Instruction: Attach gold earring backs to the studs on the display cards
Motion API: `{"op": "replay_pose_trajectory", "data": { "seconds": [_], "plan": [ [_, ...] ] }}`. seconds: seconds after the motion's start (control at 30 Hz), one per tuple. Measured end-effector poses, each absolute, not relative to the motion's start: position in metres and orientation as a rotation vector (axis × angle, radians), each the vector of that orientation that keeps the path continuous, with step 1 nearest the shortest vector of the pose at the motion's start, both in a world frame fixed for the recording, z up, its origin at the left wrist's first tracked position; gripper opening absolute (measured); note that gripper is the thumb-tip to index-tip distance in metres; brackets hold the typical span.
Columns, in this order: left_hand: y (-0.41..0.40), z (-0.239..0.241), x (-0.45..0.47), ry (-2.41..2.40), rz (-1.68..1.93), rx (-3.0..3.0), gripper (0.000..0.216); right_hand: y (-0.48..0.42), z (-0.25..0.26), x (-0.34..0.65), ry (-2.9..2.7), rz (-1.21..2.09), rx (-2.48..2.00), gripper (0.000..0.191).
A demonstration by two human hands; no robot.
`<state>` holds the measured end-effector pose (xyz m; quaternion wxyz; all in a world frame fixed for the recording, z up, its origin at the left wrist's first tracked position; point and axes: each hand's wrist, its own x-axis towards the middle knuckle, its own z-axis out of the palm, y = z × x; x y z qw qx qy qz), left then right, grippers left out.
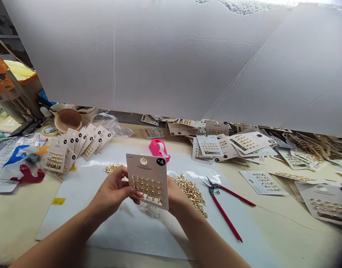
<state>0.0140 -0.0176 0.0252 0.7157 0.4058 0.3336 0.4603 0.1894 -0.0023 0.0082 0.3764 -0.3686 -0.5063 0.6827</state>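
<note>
I hold a white earring card [148,180] upright above the table, its face set with rows of small gold studs. My left hand [112,193] grips its left edge, thumb on the front near the lower studs. My right hand [175,195] is mostly hidden behind the card and holds its right side. A heap of loose gold earrings [191,191] lies on the white sheet [131,227] just right of the card, and a smaller heap [112,168] lies behind my left hand.
Red-handled pliers [225,203] lie to the right. A pink tape dispenser [159,148] sits behind the card. Filled cards are fanned at the left [76,147] and piled at the right [243,145]. Bowls [67,120] and plastic bags stand back left.
</note>
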Motion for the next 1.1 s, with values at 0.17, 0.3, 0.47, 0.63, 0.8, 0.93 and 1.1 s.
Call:
{"op": "replay_pose_trajectory", "data": {
  "seconds": [0.17,0.3,0.47,0.63,0.8,0.93,1.1],
  "plan": [
    [-0.018,0.024,0.016,0.704,0.998,0.924,0.018,-0.01,0.011,0.18,-1.285,1.871,-0.73,0.021],
    [-0.016,0.022,0.016,0.692,1.006,0.928,0.019,-0.009,0.014,0.182,-1.296,1.897,-0.709,0.02],
    [-0.014,0.019,0.015,0.674,1.004,0.93,0.021,-0.007,0.012,0.183,-1.27,1.912,-0.652,0.019],
    [-0.015,0.016,0.016,0.691,1.002,0.941,0.022,-0.009,0.007,0.183,-1.327,1.847,-0.729,0.015],
    [-0.016,0.016,0.018,0.91,1.063,0.996,0.02,-0.013,0.012,0.182,-1.558,1.355,-0.913,0.009],
    [-0.019,0.021,0.019,0.961,0.998,1.081,0.017,-0.018,0.011,0.176,-1.811,0.698,-0.964,0.01],
    [-0.02,0.023,0.02,0.934,0.914,1.071,0.017,-0.02,0.006,0.17,-1.872,0.351,-0.93,0.015]
  ]
}}
